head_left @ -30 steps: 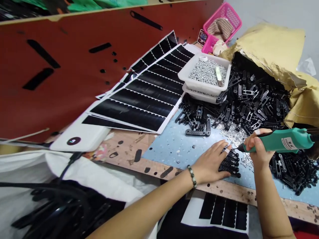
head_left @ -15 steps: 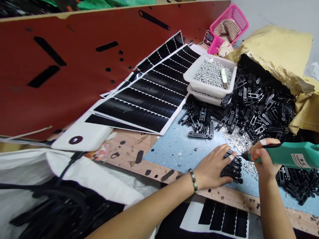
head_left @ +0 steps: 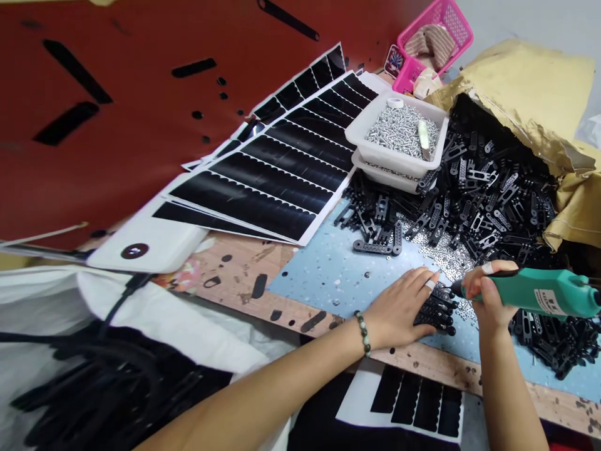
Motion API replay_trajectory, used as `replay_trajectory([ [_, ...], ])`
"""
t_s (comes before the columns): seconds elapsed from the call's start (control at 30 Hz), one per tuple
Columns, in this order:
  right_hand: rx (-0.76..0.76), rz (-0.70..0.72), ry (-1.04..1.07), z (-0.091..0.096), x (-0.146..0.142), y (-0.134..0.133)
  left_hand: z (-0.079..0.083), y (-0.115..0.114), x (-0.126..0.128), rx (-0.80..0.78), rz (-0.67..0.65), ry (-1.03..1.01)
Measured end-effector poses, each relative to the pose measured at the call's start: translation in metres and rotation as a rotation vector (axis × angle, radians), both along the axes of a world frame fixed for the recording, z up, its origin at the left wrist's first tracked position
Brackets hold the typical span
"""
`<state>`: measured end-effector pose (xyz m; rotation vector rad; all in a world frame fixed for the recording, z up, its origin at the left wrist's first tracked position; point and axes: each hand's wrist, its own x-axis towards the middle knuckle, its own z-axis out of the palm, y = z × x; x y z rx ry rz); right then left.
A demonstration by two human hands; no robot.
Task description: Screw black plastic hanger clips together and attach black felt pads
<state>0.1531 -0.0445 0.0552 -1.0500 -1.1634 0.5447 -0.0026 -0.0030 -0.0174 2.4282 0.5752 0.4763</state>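
- Left hand (head_left: 399, 310): fingers spread open, resting on a stack of slotted black plastic strips (head_left: 434, 310), atop a speckled pale-blue mat (head_left: 328, 275)
- Right hand (head_left: 488, 294): fingers wrapped around a teal electric screwdriver (head_left: 530, 291), tip just beside the stack

Pink basket (head_left: 453, 22), perhaps cloth (head_left: 429, 47) inside; red board (head_left: 141, 156)

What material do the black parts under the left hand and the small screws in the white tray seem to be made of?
The black parts look like moulded plastic with a satin finish, since they show a soft sheen, though coated metal cannot be ruled out. The screws look like plated steel, with a bright silvery shine; the exact plating cannot be told.
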Motion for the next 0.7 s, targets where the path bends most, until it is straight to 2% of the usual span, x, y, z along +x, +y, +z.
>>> replay_trajectory([
  [0.17, -0.025, 0.008, -0.013, 0.003, 0.001, 0.001, 0.001, 0.000, 0.002, 0.033, 0.001, 0.033],
  [0.33, 0.112, -0.009, -0.002, 0.005, 0.004, -0.018, 0.002, 0.000, 0.002, 0.050, 0.022, 0.053],
  [0.5, 0.042, -0.010, -0.063, -0.003, 0.007, -0.029, 0.000, 0.000, 0.002, 0.048, 0.040, 0.032],
  [0.7, 0.034, 0.017, -0.050, -0.007, 0.008, -0.020, 0.002, 0.001, 0.003, 0.049, 0.013, 0.029],
])
